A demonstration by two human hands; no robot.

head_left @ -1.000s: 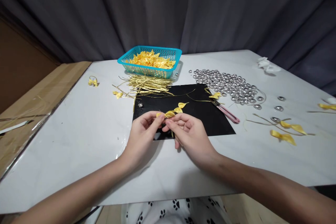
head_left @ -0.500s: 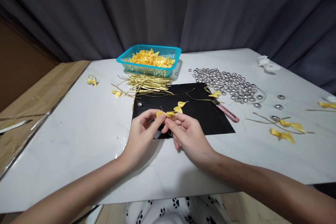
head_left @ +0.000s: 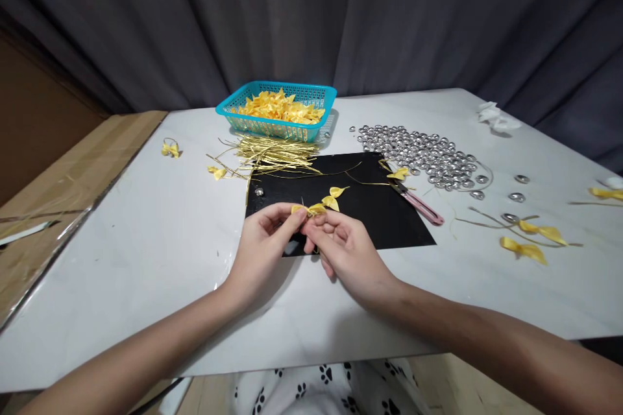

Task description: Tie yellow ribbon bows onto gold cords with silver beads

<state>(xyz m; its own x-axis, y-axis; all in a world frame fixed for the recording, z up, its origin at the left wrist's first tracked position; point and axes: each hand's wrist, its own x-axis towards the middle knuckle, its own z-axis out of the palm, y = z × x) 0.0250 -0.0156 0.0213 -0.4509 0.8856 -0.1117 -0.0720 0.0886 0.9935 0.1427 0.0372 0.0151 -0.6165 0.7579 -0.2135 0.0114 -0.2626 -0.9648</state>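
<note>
Over the front of a black sheet (head_left: 374,220), my left hand (head_left: 267,233) pinches a yellow ribbon bow (head_left: 317,209) between thumb and fingers. Touching it from the other side is my right hand (head_left: 341,240), its thumb and fingertips closed at the bow's middle. A thin gold cord shows below the fingertips, and the exact grip there is partly hidden. Another yellow bow (head_left: 331,200) lies on the sheet just beyond my right fingers. One small silver bead (head_left: 259,192) rests at the sheet's left side.
A teal basket (head_left: 228,118) of yellow bows stands at the back, with gold cords (head_left: 277,152) in front. Many silver beads (head_left: 418,155) are spread right of it. Pink-handled scissors (head_left: 424,207) lie on the sheet's right edge. Loose bows (head_left: 523,249) lie at right, cardboard (head_left: 97,162) at left.
My right thumb has shifted slightly, down from the middle of the bow, and a little more of the bow shows. Both hands stay in nearly the same place.
</note>
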